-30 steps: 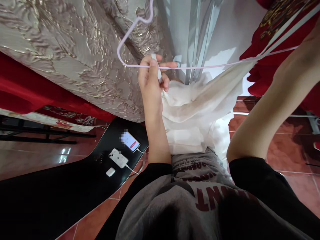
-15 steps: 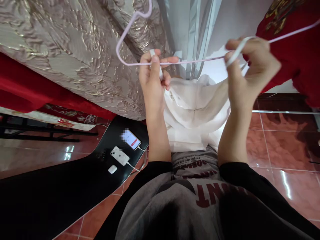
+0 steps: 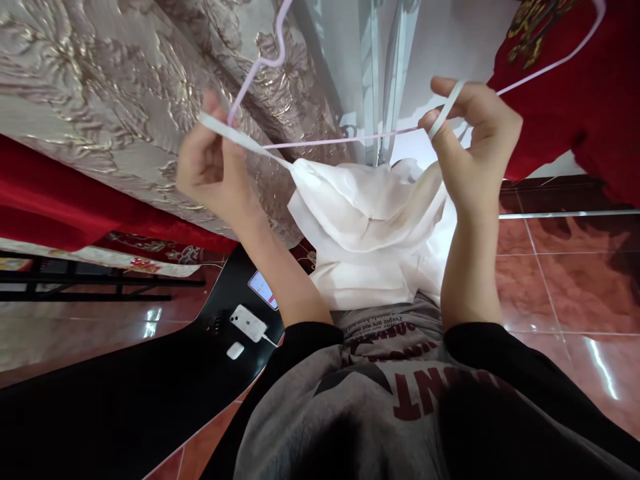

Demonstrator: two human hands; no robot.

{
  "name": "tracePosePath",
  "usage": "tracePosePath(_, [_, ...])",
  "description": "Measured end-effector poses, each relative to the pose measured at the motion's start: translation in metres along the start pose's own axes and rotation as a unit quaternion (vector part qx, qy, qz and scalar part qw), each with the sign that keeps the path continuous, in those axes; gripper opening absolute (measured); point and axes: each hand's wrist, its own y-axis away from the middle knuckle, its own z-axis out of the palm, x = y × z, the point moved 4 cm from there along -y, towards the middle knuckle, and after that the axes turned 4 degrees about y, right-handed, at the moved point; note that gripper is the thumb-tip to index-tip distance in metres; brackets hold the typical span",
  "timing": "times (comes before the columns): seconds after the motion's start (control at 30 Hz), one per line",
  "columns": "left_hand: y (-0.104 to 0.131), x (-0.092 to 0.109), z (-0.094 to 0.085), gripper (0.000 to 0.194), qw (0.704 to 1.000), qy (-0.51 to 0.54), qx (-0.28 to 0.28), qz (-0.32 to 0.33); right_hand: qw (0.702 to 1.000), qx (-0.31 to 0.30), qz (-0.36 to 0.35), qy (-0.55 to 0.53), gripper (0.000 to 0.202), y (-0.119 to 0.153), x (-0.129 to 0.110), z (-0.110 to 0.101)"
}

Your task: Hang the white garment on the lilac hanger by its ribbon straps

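Note:
A sheer white garment [image 3: 370, 230] hangs in front of my body by its two narrow straps. My left hand [image 3: 215, 163], slightly blurred, pinches one strap [image 3: 237, 138] and pulls it taut up and to the left, around the bend of a pale pink hanger [image 3: 345, 140]. The other strap [image 3: 447, 107] is looped over the thumb and fingers of my right hand [image 3: 477, 137], beside the hanger's bottom bar. That bar crosses between both hands, and the hanger's far end runs over red cloth. The top of its hook is out of view.
Embossed beige fabric [image 3: 100, 87] fills the upper left, with red cloth [image 3: 60, 200] under it. Red fabric [image 3: 565, 80] hangs at right. On a black surface [image 3: 125, 387] lie a white phone [image 3: 249, 323], a small white case [image 3: 235, 350] and a lit phone [image 3: 263, 289] partly hidden by my forearm.
My left hand has moved left, off the hanger's bottom bar, stretching its strap outward past the hanger's bend. My right hand has shifted slightly left. The garment's top edge has spread wider.

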Motion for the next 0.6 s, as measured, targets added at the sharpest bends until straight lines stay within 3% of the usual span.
tracePosePath(0.13, [-0.021,0.020,0.041,0.019,0.979,-0.077,-0.190,0.013,1.000,0.004,-0.002,0.028,0.032,0.003,-0.005,0.001])
tracePosePath(0.2, [-0.027,0.028,0.053,0.017,0.966,-0.114,-0.227,-0.036,0.999,0.004,0.001,0.033,0.032,0.004,-0.007,0.000])
tracePosePath(0.3, [-0.030,0.029,0.048,0.025,0.977,-0.111,-0.126,-0.133,1.000,0.005,0.000,0.019,0.029,0.006,-0.007,0.001])
tracePosePath(0.47, [0.000,0.004,0.038,0.018,0.992,0.008,-0.016,-0.125,1.000,0.010,-0.013,0.013,0.028,0.011,-0.011,0.007])
tracePosePath(0.53, [0.020,-0.014,0.041,0.027,0.977,0.111,0.031,-0.179,1.000,-0.007,-0.011,0.020,0.029,0.013,-0.013,0.012])
tracePosePath(0.6, [0.037,-0.026,0.053,0.032,0.959,0.182,0.025,-0.217,0.999,-0.034,-0.007,0.028,0.031,0.014,-0.012,0.015])
